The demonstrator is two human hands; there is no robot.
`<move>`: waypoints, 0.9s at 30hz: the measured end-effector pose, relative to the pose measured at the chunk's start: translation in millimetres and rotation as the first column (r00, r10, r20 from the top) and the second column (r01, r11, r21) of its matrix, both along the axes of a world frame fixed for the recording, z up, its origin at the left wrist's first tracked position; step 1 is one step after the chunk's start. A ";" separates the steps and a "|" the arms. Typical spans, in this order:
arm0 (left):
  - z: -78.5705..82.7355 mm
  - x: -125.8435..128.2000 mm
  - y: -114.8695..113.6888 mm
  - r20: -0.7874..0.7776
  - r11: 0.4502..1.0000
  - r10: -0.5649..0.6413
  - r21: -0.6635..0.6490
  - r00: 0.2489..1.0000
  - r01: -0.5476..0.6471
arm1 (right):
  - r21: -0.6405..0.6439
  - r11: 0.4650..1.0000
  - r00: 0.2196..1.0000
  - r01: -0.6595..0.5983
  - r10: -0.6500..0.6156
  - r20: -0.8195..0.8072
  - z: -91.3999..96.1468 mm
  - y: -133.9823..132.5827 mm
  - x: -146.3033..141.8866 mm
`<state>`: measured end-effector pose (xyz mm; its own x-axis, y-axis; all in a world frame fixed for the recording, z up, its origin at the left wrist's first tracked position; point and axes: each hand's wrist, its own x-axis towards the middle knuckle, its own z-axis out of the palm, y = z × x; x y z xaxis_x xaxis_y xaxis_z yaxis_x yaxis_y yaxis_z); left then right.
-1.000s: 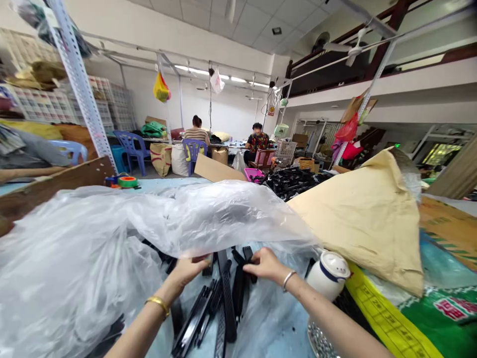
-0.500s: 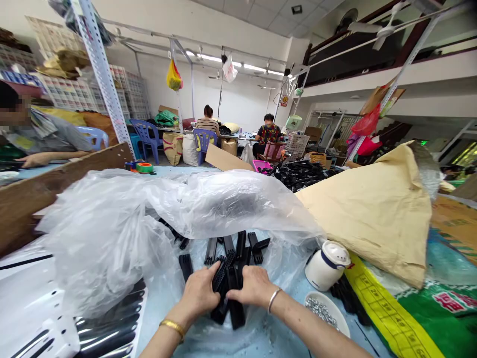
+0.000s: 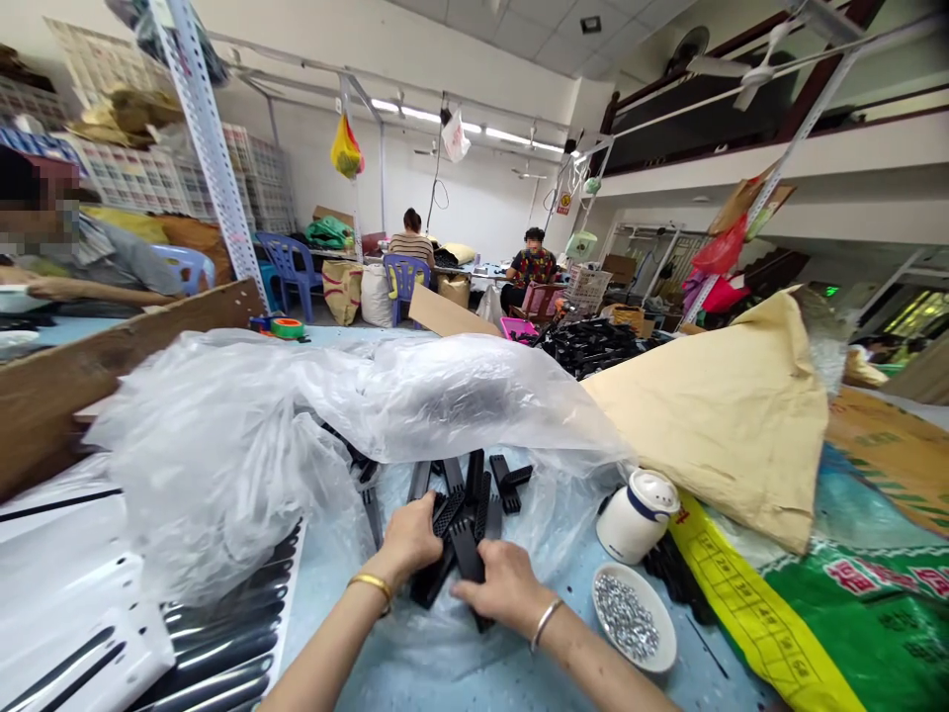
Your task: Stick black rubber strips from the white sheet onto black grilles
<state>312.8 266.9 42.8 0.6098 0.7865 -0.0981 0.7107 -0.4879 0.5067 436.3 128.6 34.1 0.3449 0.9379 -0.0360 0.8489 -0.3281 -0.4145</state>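
Observation:
Several black plastic pieces lie in a loose pile on clear plastic at the middle of the table, some with pronged ends, some with a dotted texture. My right hand (image 3: 506,590) grips one pronged black plastic piece (image 3: 465,550), which stands tilted upward from the thumb. My left hand (image 3: 410,536) is curled against the left side of the pile, closed around a textured black piece (image 3: 447,514); its lower fingers are partly hidden. A large clear plastic bag (image 3: 452,396) with dark contents lies just beyond the pile.
To the right stand a white lidded jar (image 3: 636,516) and a white bowl (image 3: 671,643) of small metal parts. A tan paper sack (image 3: 719,405) lies behind them. Black strips (image 3: 222,633) lie at left, beside a wooden board (image 3: 133,371). Other people sit farther off.
My right hand has lifted the pronged black piece's end up out of the pile. My left hand has shifted slightly up. The view has turned a little to the right.

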 end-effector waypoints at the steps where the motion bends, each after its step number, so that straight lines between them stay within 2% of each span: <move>1: 2.9 -2.5 4.3 0.027 1.000 0.001 -0.016 1.000 -0.001 | 0.004 1.000 1.000 0.001 -0.001 -0.012 -1.8 0.0 -2.3; 4: 16.5 -18.4 15.6 0.132 0.998 0.051 -0.039 0.990 -0.046 | 0.021 0.999 0.997 0.043 -0.042 -0.061 -3.6 3.3 -0.2; 7: 35.2 -38.1 14.4 0.249 0.995 0.101 -0.050 0.963 -0.091 | 0.067 0.996 0.991 0.066 -0.057 -0.119 4.2 2.3 7.3; 10: 51.6 -56.5 -7.1 0.335 0.995 0.076 -0.085 0.939 -0.050 | 0.123 0.992 0.987 0.020 0.000 -0.160 17.4 -16.7 7.6; 12: 55.0 -71.3 -31.3 0.378 0.994 0.034 -0.106 0.925 0.007 | 0.155 0.988 0.985 -0.026 0.052 -0.163 23.8 -40.7 3.4; 14: 47.6 -89.8 -59.8 0.403 0.993 -0.014 -0.099 0.915 0.059 | 0.184 0.981 0.986 -0.055 0.083 -0.147 25.1 -68.4 -1.4; 15: 39.4 -100.0 -74.4 0.404 0.994 -0.034 -0.084 0.914 0.074 | 0.191 0.980 0.989 -0.061 0.086 -0.124 23.5 -81.3 -3.3; 17: 16.3 -119.6 -101.9 0.362 0.997 -0.082 0.031 0.929 0.076 | 0.150 0.986 0.995 -0.076 0.084 -0.053 16.4 -101.7 -5.4; 19: -8.2 -134.1 -124.4 0.264 0.987 -0.155 0.091 0.952 0.135 | 0.066 0.993 0.995 -0.096 0.096 0.004 6.3 -112.2 -5.4; 21: -23.4 -141.5 -138.7 0.180 0.967 -0.254 0.084 0.950 0.242 | 0.002 0.995 0.995 -0.104 0.104 0.007 -3.6 -114.6 -4.1; 22: -25.4 -142.8 -142.1 0.161 0.957 -0.289 0.059 0.944 0.283 | -0.005 0.995 0.995 -0.097 0.097 -0.005 -7.5 -114.2 -3.5; 24: -19.0 -142.7 -140.9 0.181 0.956 -0.285 -0.018 0.941 0.293 | 0.003 0.998 0.997 -0.069 0.069 -0.023 -12.6 -112.8 -3.2; 27: 0.6 -141.7 -124.0 0.234 0.986 -0.123 -0.080 0.964 0.145 | 0.032 0.999 0.999 -0.040 0.040 -0.028 -14.4 -113.5 -5.4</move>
